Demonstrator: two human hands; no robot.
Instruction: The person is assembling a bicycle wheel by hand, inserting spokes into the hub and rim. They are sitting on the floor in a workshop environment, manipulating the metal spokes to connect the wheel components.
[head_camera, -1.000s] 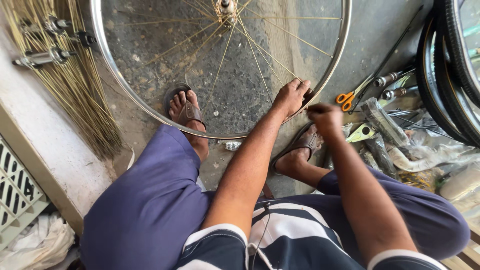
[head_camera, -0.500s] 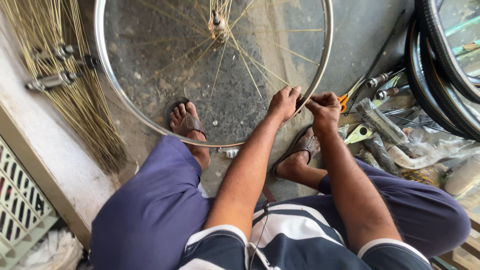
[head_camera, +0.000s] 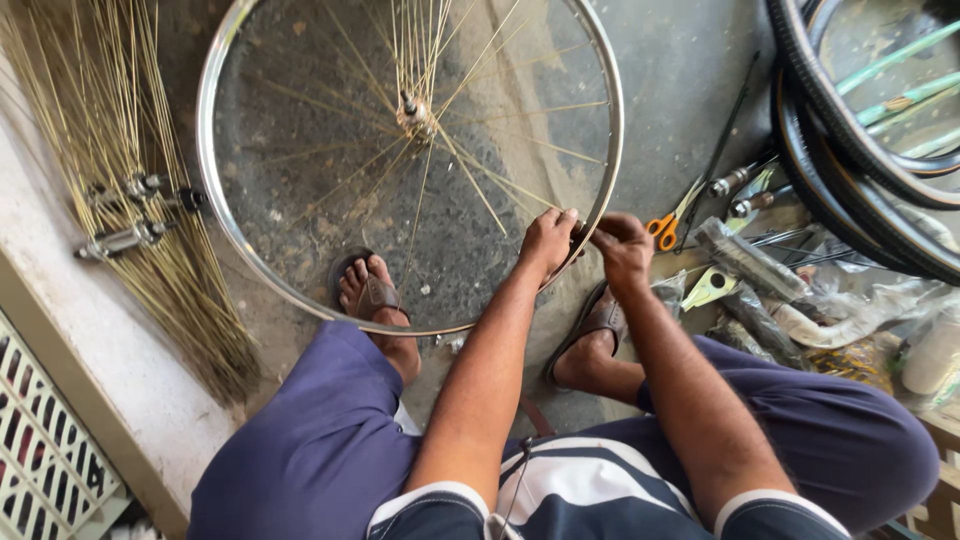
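A: Hands first. Left hand (head_camera: 548, 240) is curled on the near-right part of the wheel rim (head_camera: 215, 215), fingers closed over the metal edge. Right hand (head_camera: 622, 248) is just beside it, closed in a pinch at the same spot of the rim; what it pinches is too small to tell.

B: And the wheel, where is it?

A: It is on the concrete floor (head_camera: 690, 80) in front of the person, between the knees, w/ the hub (head_camera: 415, 112) in the far middle and thin spokes (head_camera: 480, 185) going out to the rim. No tyre on it.

B: Feet?

A: Left foot in a sandal (head_camera: 368, 295) is inside the rim circle. Right foot in a sandal (head_camera: 590, 335) is outside, near side, just under the right hand.

B: What is around?

A: Right of the hands: orange-handled scissors (head_camera: 665, 228), some tools and plastic-wrapped parts (head_camera: 745, 262). Far right: black tyres (head_camera: 850, 190) leaning together. Left side: big bundle of loose spokes (head_camera: 120, 190) on the floor, w/ a few axle parts (head_camera: 125, 238) lying across them. Near left corner: white grate (head_camera: 40, 460).
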